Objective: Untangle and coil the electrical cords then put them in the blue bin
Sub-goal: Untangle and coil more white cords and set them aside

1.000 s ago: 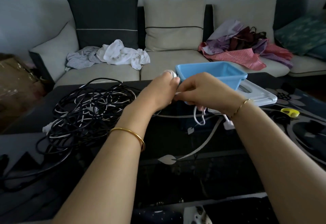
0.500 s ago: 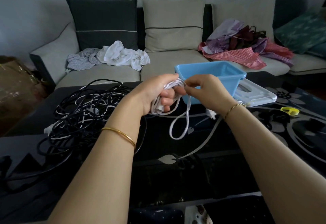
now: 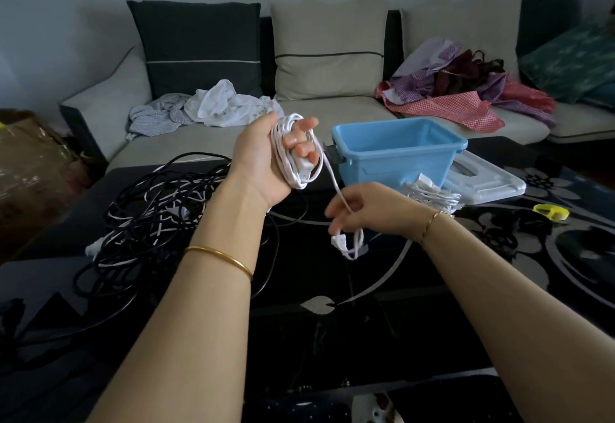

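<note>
left hand [image 3: 263, 159]: raised just left of the blue bin [image 3: 399, 164], palm turned toward the camera. Fingers are half-curled, w/ the white cord [image 3: 294, 178] wound round them in several loops and gripped.
right hand [image 3: 372, 213]: held lower, in front of the bin's left corner. The cord's loose tail is pinched btwn thumb and fingers, the other fingers loosely curled.
white cord: run from the coil down to the right hand. A short loop and the white plug [image 3: 336, 241] are left dangling below that hand, above the table [image 3: 382, 322].
blue bin: set upright and uncovered on the table.
second white bundle [image 3: 432, 194]: laid on the table at the bin's front right corner. Touching or just beside cannot be told.
pale lid [image 3: 486, 183]: laid flat on the table, right of the bin.
cord tangle [image 3: 156, 219]: black and white cords heaped on the table, well left of the bin.
yellow item [image 3: 550, 212]: seen on the table far right of the bin, too small to ID.
sofa [image 3: 326, 113]: stood behind the bin. White clothes [image 3: 229, 108] are piled behind-left of the bin, and red and purple clothes [image 3: 466, 89] behind-right.
</note>
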